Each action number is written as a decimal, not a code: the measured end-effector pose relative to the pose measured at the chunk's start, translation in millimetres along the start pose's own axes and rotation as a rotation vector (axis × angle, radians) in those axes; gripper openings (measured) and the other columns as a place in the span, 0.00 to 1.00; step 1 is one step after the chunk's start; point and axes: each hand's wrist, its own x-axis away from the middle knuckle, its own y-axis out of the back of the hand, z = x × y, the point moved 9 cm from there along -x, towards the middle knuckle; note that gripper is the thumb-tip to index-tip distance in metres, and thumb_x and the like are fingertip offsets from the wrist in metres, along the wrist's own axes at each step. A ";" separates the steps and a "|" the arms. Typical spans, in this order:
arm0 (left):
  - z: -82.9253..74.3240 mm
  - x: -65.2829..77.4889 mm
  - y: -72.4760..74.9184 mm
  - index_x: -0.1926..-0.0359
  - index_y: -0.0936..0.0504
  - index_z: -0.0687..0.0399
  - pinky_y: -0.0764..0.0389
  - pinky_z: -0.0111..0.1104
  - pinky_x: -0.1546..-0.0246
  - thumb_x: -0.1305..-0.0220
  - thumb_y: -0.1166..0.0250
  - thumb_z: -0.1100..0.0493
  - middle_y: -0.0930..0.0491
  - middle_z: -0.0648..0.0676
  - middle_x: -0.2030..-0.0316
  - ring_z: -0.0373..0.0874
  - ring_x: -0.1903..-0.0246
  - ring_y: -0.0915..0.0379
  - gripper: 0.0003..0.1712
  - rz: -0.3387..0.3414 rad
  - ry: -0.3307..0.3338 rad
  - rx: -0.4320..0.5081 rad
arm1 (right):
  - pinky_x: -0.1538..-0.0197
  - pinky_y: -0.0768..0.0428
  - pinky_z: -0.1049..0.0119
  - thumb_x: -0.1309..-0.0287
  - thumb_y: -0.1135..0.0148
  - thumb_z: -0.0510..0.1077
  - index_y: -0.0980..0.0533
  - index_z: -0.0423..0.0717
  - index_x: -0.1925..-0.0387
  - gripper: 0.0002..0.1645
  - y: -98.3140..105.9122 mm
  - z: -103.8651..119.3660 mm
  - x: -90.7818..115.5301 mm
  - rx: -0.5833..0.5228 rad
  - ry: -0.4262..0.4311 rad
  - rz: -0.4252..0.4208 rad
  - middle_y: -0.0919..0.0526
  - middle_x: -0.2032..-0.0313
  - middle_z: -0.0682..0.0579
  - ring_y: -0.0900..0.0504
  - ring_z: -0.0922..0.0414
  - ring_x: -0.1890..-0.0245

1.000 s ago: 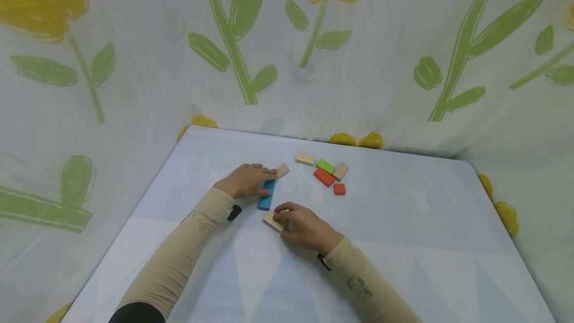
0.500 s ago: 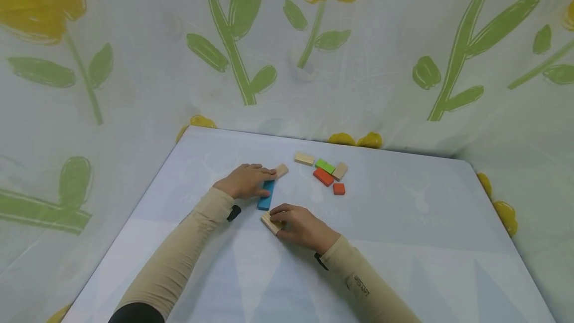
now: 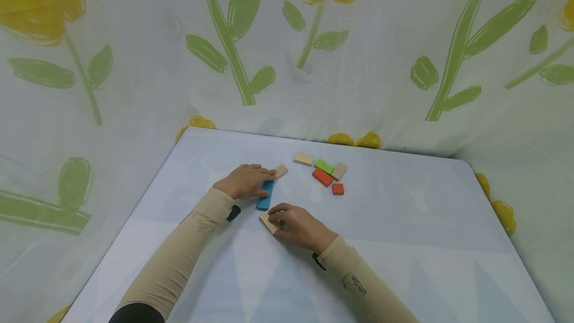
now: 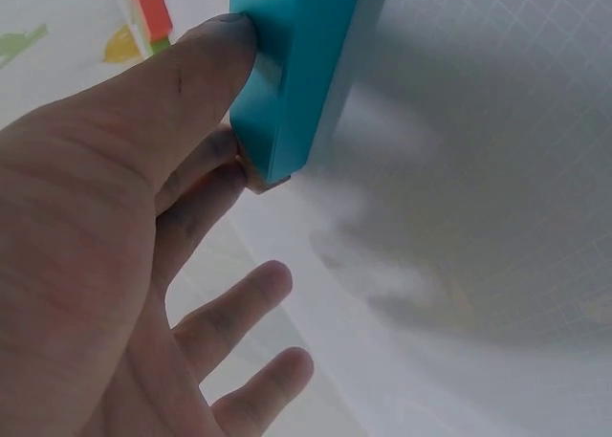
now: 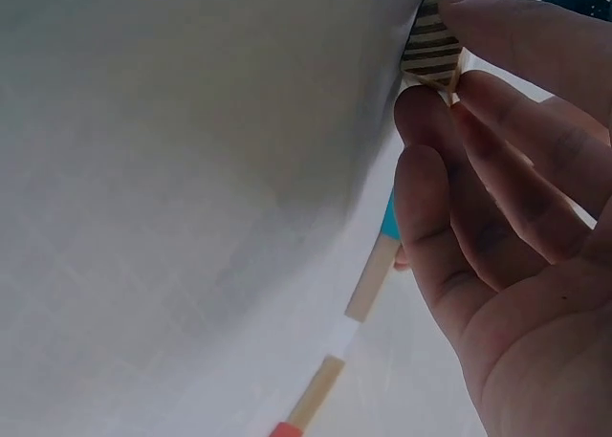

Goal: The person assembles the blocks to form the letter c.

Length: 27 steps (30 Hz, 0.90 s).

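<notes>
Head view: the right hand [image 3: 306,228] pinches a striped wooden block [image 3: 269,224] just beside the near end of a blue block [image 3: 265,202], on which the left hand [image 3: 244,182] rests, fingers extended. Lining them up appears the step, calling next for a slight squaring nudge; beyond, a red block [image 3: 322,178] sits on the table [image 3: 394,223].

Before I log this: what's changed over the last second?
The right hand slid its wooden block slightly left and turned it clockwise in the head view. Nothing newly picked up or let go; that grip stays on. Unchanged: the left hand on the blue block, plus the green block, long red block and small red block.
</notes>
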 end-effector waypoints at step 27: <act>0.5 0.5 -0.7 0.25 0.32 0.49 0.38 0.55 0.29 0.30 0.35 0.43 0.34 0.50 0.27 0.60 0.28 0.41 0.37 -0.008 0.001 -0.004 | 0.39 0.21 0.60 0.38 0.28 0.46 0.18 0.50 0.44 0.21 28.5 -18.9 13.2 0.093 -0.043 -0.162 0.18 0.44 0.55 0.22 0.57 0.41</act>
